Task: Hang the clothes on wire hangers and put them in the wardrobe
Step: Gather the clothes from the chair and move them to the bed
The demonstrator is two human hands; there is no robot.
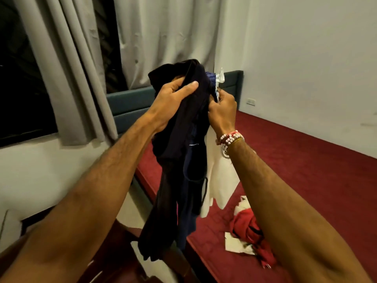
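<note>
I hold a bunch of clothes up in front of me over the edge of the bed. My left hand (171, 99) grips a dark navy garment (179, 160) near its top, thumb across the cloth. The garment hangs down in long folds with a drawstring loop. My right hand (222, 111), with a red and white bead bracelet on the wrist, pinches the top of the bundle where a white garment (220, 180) hangs behind the dark one. A bit of white plastic or wire pokes out above the right hand; no hanger shows plainly.
A bed with a dark red cover (306, 170) fills the right side, with a teal headboard (130, 99). A red and white garment (248, 231) lies crumpled on it. Grey curtains (71, 68) and a dark window are at the left. No wardrobe is in view.
</note>
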